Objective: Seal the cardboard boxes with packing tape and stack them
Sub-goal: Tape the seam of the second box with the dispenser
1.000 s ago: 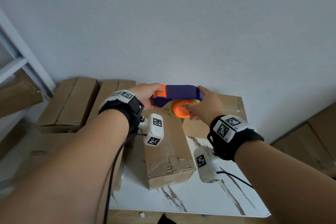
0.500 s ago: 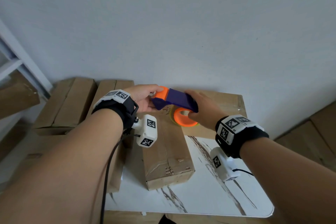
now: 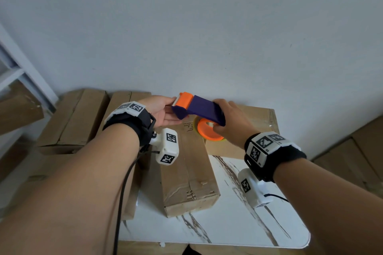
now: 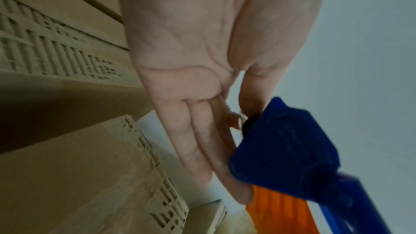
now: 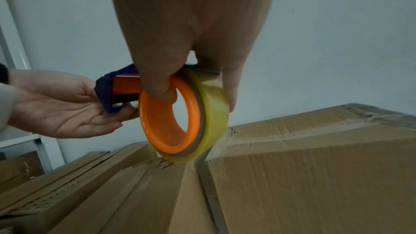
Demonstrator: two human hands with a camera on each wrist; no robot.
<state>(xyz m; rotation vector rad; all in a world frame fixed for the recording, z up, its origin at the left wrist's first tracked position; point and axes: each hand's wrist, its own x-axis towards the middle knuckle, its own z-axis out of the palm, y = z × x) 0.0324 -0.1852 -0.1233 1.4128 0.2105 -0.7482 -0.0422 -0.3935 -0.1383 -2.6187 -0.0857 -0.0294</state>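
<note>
A purple and orange tape dispenser point(image 3: 199, 109) with a yellowish tape roll point(image 5: 211, 118) hangs over the far end of a long narrow cardboard box point(image 3: 186, 172) lying on the table. My right hand point(image 3: 230, 122) grips the dispenser from above, thumb through the orange core point(image 5: 157, 113). My left hand point(image 3: 161, 112) lies palm up at the dispenser's front end point(image 4: 286, 140). Its thumb sits by the toothed blade with straight fingers beneath, pinching that end. A second, taped box point(image 3: 255, 114) lies behind the roll.
The white marbled table point(image 3: 228, 223) ends at a rounded front right corner. Left of it stand more cardboard boxes point(image 3: 72, 120), packed side by side. A white shelf frame point(image 3: 24, 72) rises at far left. More boxes point(image 3: 362, 151) sit low on the right.
My right hand has shifted from the roll's side onto the top of the dispenser. The dispenser now tilts, its orange front end raised toward my left hand.
</note>
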